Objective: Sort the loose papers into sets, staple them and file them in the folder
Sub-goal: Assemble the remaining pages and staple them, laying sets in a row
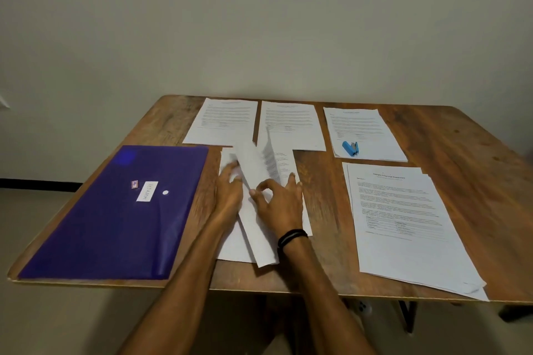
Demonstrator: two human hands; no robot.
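your right hand [278,206] pinched the top sheet [253,164], lengthwise from the table's [320,181] near edge to far, left hand [229,196] flat on the stack [230,248] beside it.

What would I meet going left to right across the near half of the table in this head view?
The purple folder → left hand → right hand, pinching a loose sheet → stack of printed papers near the right edge.

Bare table [467,147] far right, stapler [351,148] on far sheet [360,127], folder [115,210] covering left
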